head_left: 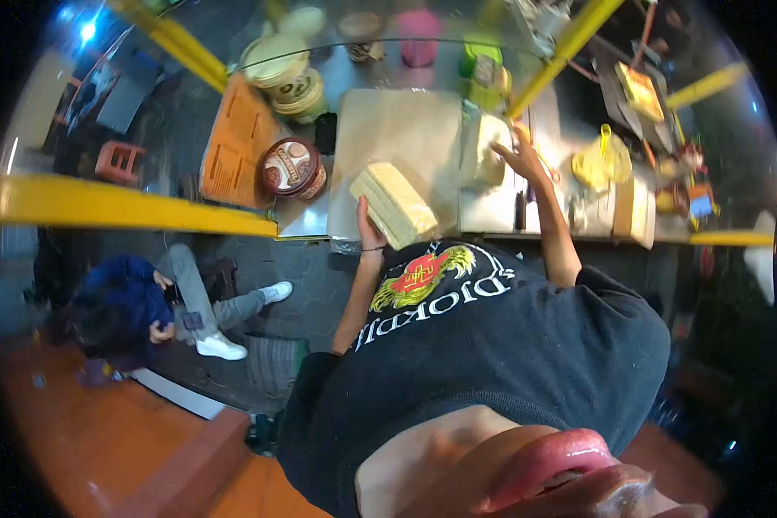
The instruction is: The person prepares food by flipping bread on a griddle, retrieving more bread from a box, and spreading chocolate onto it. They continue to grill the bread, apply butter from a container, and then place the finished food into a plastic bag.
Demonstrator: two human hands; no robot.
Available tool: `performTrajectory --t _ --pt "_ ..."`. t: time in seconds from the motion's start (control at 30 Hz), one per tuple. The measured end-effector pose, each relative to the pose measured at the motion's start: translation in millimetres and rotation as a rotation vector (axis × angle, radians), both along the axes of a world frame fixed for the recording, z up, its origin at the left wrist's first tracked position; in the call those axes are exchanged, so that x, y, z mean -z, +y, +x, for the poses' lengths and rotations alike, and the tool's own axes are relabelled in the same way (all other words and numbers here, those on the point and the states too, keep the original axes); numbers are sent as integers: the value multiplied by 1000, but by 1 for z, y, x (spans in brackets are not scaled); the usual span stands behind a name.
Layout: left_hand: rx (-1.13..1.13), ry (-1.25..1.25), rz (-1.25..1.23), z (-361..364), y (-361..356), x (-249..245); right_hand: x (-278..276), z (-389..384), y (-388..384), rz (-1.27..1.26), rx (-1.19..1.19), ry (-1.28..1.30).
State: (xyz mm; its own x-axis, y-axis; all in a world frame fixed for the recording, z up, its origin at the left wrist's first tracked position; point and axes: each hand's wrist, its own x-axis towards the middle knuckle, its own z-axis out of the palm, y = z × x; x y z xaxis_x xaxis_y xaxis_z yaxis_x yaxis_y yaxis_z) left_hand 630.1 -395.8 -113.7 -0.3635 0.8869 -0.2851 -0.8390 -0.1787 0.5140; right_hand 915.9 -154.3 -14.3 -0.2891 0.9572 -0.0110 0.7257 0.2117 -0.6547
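My left hand [368,226] is wrapped round the side of a sliced bread loaf [394,200] in clear plastic, which is tilted over the near edge of the counter, close to my shirt. At the right, my right hand [521,157] grips the right side of a second pale loaf in clear wrap [489,148], its thumb lying over the top. That loaf rests on the counter beside a pale brown board [397,116].
Left of the board stand a brown-lidded tub [293,167], stacked cream buckets [287,76] and an orange sign [243,142]. A yellow container [602,161] and a cardboard box [634,209] are to the right. Yellow frame bars [138,205] surround the counter. A person [121,302] sits at lower left.
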Motion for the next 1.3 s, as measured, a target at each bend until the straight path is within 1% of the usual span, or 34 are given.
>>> performTrajectory --t 0.03,0.1,0.17,0.2,0.23,0.27,0.3,0.33,0.37,0.4,0.43,0.47,0.5,0.53,0.57,0.6,0.63,0.67,0.7,0.73,0.77,0.83,0.9,0.93,0.97,1.03,1.1,1.17,1.2,1.23,1.27,1.3 --pt "39 5 -23 -1 0 -3 26 -6 -2 79 -33 156" --pt "34 14 16 -2 -3 -10 23 -36 -21 13 61 58" --pt "97 10 7 -6 -9 -9 20 -47 -26 0 149 -7" --pt "96 38 -18 -6 -9 -15 25 -45 -24 96 161 -34" --pt "93 68 -37 -8 -5 -21 24 -38 -20 100 172 -29" --pt "67 57 -96 -10 -4 -17 20 -28 -22 -111 174 269" --pt "77 60 -102 -11 -3 -19 23 -13 -26 -326 172 563" --pt "107 52 -100 -12 -5 -19 25 6 -32 -582 161 918" --pt "132 44 -97 -13 -7 -19 5 16 -48 -703 174 1139" --pt "130 48 -105 -15 -6 -15 6 36 -55 -770 312 1140" --pt "74 123 -154 -18 -5 -5 -27 39 -81 -804 44 1377" --pt "22 198 -199 -21 -5 6 -36 44 -95 -900 26 1583" --pt "31 201 -200 -26 -7 20 -40 49 -105 -988 7 1789" --pt "99 114 -153 -34 -8 33 -43 45 -111 -975 5 1796" --pt "165 28 -102 -39 -7 42 -48 32 -114 -1077 -116 1713" --pt "184 -22 -57 -39 -8 42 -55 16 -113 -1173 -252 1615" --pt "154 -35 -60 -33 -8 32 -61 0 -115 -1101 -550 1560" --pt "111 -51 -56 -27 -7 21 -1 5 -100 -1101 -141 1380" --pt "95 -62 -74 -26 -5 24 -58 -28 -115 -1098 -36 1261" --pt "80 -76 -94 -24 -4 29 -60 -42 -103 -1173 -24 1128" --pt "72 -93 -87 -19 -4 18 -54 -66 -90 -1163 -117 1286" --pt "38 -91 -80 -16 -5 6 -87 -105 -49 -840 -310 1387" --pt "45 -207 -62 -6 -9 -21 -140 -135 8 -738 -219 1530" --pt "28 -207 -42 -6 -5 -18 -167 -148 40 -663 -167 1517" --pt "30 -215 -23 -7 -8 -5 -210 -162 52 -571 -71 1482" --pt "10 -223 4 -8 -6 8 -213 -179 158 -521 -293 1459" --pt "-22 -258 11 -5 -8 14 -224 -195 216 -137 -52 1343" --pt "-28 -275 32 3 -10 -11 -239 -217 230 573 194 1289" --pt "-18 -292 41 10 -13 -20 -235 -220 249 564 170 1282" --pt "-40 -298 54 13 -11 -17 -230 -221 279 756 155 1092" --pt "-65 -296 62 14 -10 -14 -238 -229 284 943 141 900" --pt "-86 -292 68 14 -9 -12 -242 -236 287 944 120 912"
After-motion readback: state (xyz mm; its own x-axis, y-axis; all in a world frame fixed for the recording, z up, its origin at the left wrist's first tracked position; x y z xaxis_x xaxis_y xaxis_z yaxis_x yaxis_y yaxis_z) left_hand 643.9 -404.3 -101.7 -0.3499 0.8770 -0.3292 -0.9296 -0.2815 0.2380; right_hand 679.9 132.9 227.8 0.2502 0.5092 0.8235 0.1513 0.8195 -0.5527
